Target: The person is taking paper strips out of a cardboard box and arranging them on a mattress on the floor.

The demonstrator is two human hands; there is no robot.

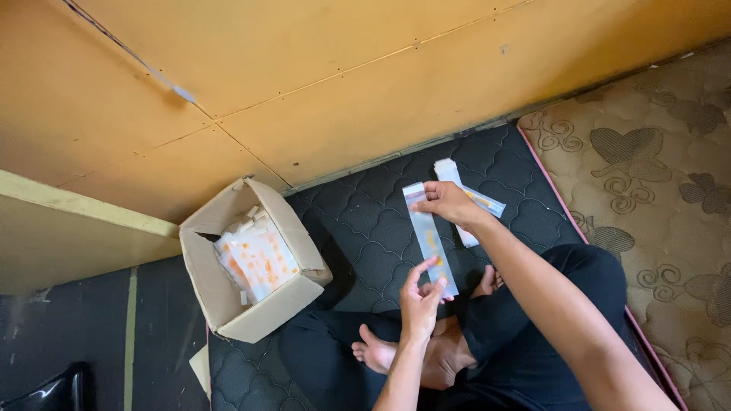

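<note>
I see the left hand (421, 298) pinching the lower end of a clear plastic sleeve (430, 238). At 1 o'clock, the right hand (449, 202) grips its top end, stretched over the dark quilted mat (365, 228). At 9 o'clock from the sleeve, an open cardboard box (251, 259) holds packets. Plywood wall (304, 76) beyond.

One camera only, worn on the person's head, pointing steeply down. It sits close above the hands, which occupy the lower centre of the frame, with the crossed legs at the near edge. The far edge reaches the wooden wall (365, 84); a cardboard box (251, 262) lies left, a patterned mattress (655, 190) right. No second view overlaps.
</note>
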